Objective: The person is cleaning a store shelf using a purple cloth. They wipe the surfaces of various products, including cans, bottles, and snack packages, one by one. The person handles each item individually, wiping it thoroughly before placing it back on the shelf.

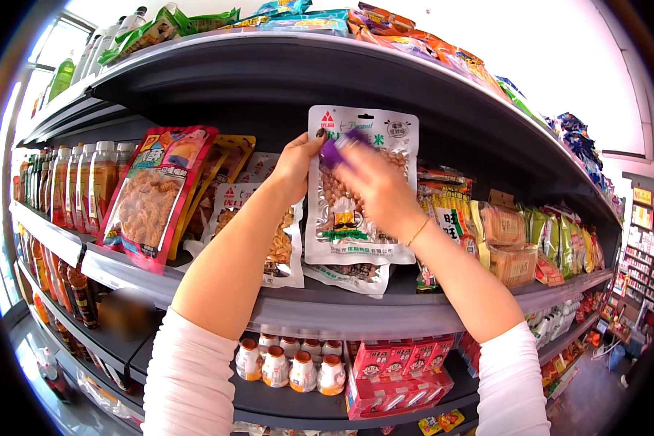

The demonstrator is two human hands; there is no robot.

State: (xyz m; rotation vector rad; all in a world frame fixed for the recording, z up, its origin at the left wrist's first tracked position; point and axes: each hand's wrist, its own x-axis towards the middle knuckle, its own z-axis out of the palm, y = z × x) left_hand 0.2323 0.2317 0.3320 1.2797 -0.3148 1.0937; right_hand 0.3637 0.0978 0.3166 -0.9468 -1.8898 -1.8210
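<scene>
A white-edged plastic bag of peanuts [322,240] with a clear window stands upright in front of the middle shelf. My left hand [293,166] pinches its upper left edge, thumb on the front. Across the bag's front is my right hand [381,191], blurred, with a folded purple cloth [335,155] in its fingers. The cloth lies over the upper middle of the bag; blur hides whether it touches. Behind my left forearm leans another bag of nuts [280,248], partly covered. Below the held bag, a similar bag [354,280] rests on the shelf.
Left stand a red snack bag [147,218] and sauce bottles [102,174]. To the right are packaged biscuits [501,223] and green bags [567,245]. A clear plastic strip [359,316] edges the shelf. Below sit small bottles [303,370] and red drink cartons [398,400].
</scene>
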